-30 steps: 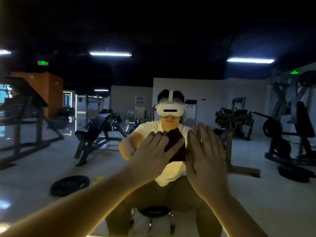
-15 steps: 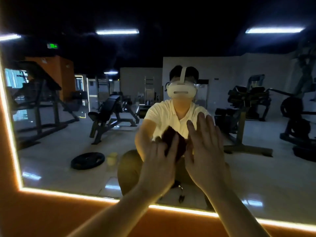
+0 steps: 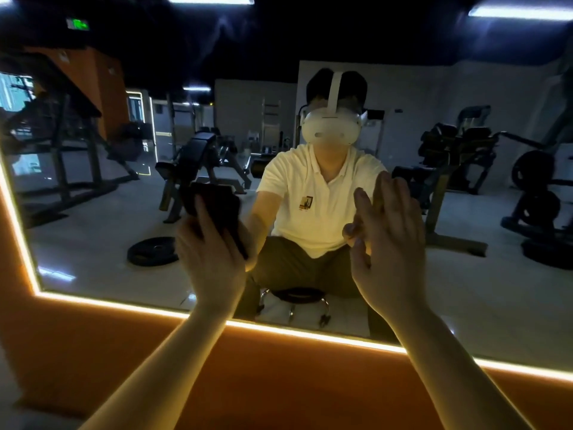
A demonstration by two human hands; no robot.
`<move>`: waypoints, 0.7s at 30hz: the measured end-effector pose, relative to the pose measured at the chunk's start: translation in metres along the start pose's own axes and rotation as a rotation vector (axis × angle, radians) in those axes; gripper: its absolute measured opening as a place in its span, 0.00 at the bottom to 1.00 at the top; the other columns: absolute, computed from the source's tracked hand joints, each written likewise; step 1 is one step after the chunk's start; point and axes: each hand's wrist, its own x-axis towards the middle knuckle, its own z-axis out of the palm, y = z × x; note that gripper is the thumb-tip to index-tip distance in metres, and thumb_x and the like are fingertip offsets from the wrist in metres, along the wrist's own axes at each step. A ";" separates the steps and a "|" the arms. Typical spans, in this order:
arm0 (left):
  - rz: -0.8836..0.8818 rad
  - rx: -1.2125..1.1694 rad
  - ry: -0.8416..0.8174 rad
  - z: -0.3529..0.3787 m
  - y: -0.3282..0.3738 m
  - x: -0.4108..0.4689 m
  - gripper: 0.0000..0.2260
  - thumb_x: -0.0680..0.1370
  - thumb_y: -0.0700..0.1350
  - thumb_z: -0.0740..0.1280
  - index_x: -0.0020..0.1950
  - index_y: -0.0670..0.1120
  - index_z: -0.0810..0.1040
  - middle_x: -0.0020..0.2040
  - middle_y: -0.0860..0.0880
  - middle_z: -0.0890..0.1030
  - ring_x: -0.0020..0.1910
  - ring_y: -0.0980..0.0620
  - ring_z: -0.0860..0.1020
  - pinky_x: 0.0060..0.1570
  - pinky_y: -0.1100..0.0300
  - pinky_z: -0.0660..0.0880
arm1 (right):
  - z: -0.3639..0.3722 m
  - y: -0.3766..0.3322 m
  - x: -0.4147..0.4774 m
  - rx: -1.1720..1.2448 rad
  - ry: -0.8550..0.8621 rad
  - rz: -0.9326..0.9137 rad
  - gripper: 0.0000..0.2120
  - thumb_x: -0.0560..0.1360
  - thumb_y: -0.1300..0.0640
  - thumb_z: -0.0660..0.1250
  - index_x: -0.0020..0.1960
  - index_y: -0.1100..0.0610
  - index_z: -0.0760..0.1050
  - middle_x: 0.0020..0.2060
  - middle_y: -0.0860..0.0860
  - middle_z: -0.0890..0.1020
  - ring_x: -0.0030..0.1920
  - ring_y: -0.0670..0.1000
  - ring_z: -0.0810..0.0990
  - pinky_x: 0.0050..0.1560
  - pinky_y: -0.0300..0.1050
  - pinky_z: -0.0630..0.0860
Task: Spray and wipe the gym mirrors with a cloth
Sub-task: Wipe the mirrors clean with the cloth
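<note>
Head view: dark cloth (image 3: 217, 203) in grip of left hand (image 3: 210, 259) at the mirror (image 3: 93, 243); right hand (image 3: 390, 240) flat, fingers straight.

One view, worn on the person's head, facing square onto the mirror (image 3: 93, 243) and tipped slightly down, near enough that the glass fills most of the frame. The wide lens bows the glowing light strip (image 3: 279, 330) along the mirror's lower edge, with orange wall (image 3: 279, 383) beneath. The left hand (image 3: 210, 259), gripping a dark cloth (image 3: 217, 203), and the right hand (image 3: 390, 243) rise from below to mid-frame. The camera catches itself too — the white headset (image 3: 331, 128) is reflected just above centre.
</note>
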 end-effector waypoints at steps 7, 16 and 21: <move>0.678 -0.033 -0.434 0.010 0.042 -0.118 0.38 0.75 0.48 0.76 0.81 0.43 0.64 0.61 0.42 0.74 0.57 0.46 0.77 0.59 0.49 0.81 | 0.005 -0.002 -0.007 -0.009 -0.023 -0.005 0.32 0.79 0.56 0.60 0.83 0.55 0.60 0.84 0.56 0.51 0.84 0.58 0.46 0.80 0.66 0.53; 0.604 0.098 -0.291 -0.016 -0.051 -0.043 0.32 0.81 0.45 0.65 0.83 0.49 0.58 0.63 0.36 0.73 0.55 0.39 0.75 0.53 0.43 0.77 | 0.006 0.005 -0.009 -0.018 0.019 -0.042 0.32 0.79 0.59 0.64 0.82 0.56 0.61 0.83 0.57 0.54 0.83 0.59 0.48 0.79 0.66 0.55; 0.399 0.021 -0.356 -0.016 -0.033 -0.080 0.31 0.83 0.42 0.62 0.84 0.43 0.54 0.64 0.30 0.70 0.55 0.37 0.76 0.51 0.44 0.80 | -0.003 0.014 -0.014 -0.024 -0.029 -0.057 0.31 0.80 0.57 0.61 0.82 0.57 0.61 0.83 0.57 0.54 0.83 0.57 0.49 0.80 0.64 0.55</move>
